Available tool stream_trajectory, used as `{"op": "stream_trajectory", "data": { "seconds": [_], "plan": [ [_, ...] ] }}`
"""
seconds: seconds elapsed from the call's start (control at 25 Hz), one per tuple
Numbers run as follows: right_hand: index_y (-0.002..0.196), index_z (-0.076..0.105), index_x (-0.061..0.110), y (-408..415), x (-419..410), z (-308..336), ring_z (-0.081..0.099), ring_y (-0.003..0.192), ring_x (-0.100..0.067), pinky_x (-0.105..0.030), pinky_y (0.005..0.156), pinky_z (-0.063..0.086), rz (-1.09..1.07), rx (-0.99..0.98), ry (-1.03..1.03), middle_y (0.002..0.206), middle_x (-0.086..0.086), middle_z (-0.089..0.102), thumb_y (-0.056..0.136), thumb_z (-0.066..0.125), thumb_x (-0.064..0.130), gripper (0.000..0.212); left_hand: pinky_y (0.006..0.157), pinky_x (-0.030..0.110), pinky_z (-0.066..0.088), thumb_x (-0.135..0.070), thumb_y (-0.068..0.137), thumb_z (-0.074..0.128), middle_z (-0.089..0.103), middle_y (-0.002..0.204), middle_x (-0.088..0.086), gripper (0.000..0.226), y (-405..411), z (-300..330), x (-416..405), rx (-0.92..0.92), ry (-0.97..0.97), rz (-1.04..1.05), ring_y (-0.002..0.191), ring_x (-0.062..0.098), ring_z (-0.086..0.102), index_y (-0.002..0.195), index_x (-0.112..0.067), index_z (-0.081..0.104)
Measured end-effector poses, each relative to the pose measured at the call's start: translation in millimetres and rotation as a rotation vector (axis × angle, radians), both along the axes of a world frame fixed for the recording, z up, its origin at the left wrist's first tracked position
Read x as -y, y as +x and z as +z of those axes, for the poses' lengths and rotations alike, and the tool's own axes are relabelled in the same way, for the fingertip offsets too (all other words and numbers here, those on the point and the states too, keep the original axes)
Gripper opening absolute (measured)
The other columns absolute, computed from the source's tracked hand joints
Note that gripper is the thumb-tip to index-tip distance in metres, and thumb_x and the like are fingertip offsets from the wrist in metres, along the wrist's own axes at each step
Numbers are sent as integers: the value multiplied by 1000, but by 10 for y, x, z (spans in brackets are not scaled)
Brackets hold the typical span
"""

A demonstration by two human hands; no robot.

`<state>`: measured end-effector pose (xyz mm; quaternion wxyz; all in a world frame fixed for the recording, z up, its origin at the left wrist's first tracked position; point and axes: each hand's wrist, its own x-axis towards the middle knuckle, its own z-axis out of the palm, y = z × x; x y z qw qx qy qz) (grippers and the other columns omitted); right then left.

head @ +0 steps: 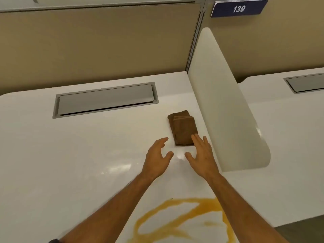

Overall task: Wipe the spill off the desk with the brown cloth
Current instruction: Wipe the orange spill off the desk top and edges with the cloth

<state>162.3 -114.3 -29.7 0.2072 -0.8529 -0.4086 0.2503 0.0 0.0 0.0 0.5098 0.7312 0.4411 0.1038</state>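
My right hand point(201, 155) sits just right of the frame's middle, released, fingers straight and together, thumb spread. Its fingertips overlap the near right corner of the cloth point(182, 129); I cannot tell whether they touch it or hover above it. My left hand point(157, 159) is just beside it to the left, also released, fingers loosely bent, holding nothing, its tips close to the cloth's near left corner but apart from it.

The cloth, brown and folded into a stack, lies flat on the white table point(70, 155) just above my hands, close to the white divider point(226, 106) that stands along the table's right side.

The spill point(175, 221), orange-yellow loops and streaks, spreads across the bottom middle of the frame between my forearms. My right forearm covers part of it, and the frame's lower edge cuts it off.

A grey hatch point(105, 99) is set into the table in the upper left. In the upper right, a blue sign point(239, 9) reads 139. A dark band at my left wrist is mostly cut off at the bottom edge.
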Motion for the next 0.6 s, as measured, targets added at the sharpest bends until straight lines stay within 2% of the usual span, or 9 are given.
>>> {"op": "stream_trajectory", "data": {
  "seconds": [0.16, 0.24, 0.32, 0.44, 0.52, 0.6],
  "plan": [
    [157, 36, 16, 260, -358, -193, 35, 149, -28, -47, 119, 38, -253, -87, 83, 164, -7, 35, 101, 62, 30, 64, 111, 37, 49, -22, 98, 70, 52, 155, 1, 59, 426, -136, -218, -32, -168, 111, 131, 21, 59, 153, -16, 48],
    [152, 42, 15, 328, -436, -274, 49, 136, -29, -41, 109, 47, -324, -126, 124, 155, -8, 44, 100, 64, 25, 58, 110, 41, 51, -19, 99, 68, 56, 152, 4, 57, 599, -184, -247, -46, -205, 113, 129, 24, 62, 152, -14, 48],
    [152, 41, 16, 385, -470, -282, 57, 126, -26, -35, 99, 50, -414, -215, 159, 144, -6, 52, 97, 69, 19, 63, 108, 43, 53, -17, 99, 68, 59, 149, 7, 57, 715, -189, -270, -42, -230, 124, 126, 27, 64, 151, -13, 48],
    [156, 34, 19, 437, -512, -283, 63, 109, -21, -27, 85, 51, -555, -434, 133, 126, 0, 59, 89, 78, 17, 81, 106, 42, 55, -14, 98, 69, 57, 149, 8, 59, 785, -216, -279, -46, -252, 142, 123, 30, 66, 152, -13, 46],
    [147, 45, 21, 420, -525, -265, 67, 96, -15, -17, 73, 52, -583, -590, 102, 117, 2, 67, 85, 82, 16, 72, 103, 40, 57, -9, 98, 67, 57, 149, 8, 59, 757, -217, -267, -48, -257, 140, 121, 31, 67, 152, -14, 44],
    [127, 60, 21, 374, -499, -226, 69, 87, -8, -9, 58, 52, -580, -707, 109, 108, 5, 72, 83, 81, 10, 50, 90, 25, 61, -6, 98, 66, 58, 147, 8, 59, 683, -204, -257, -43, -255, 137, 115, 27, 67, 152, -16, 45]
  ]
}}
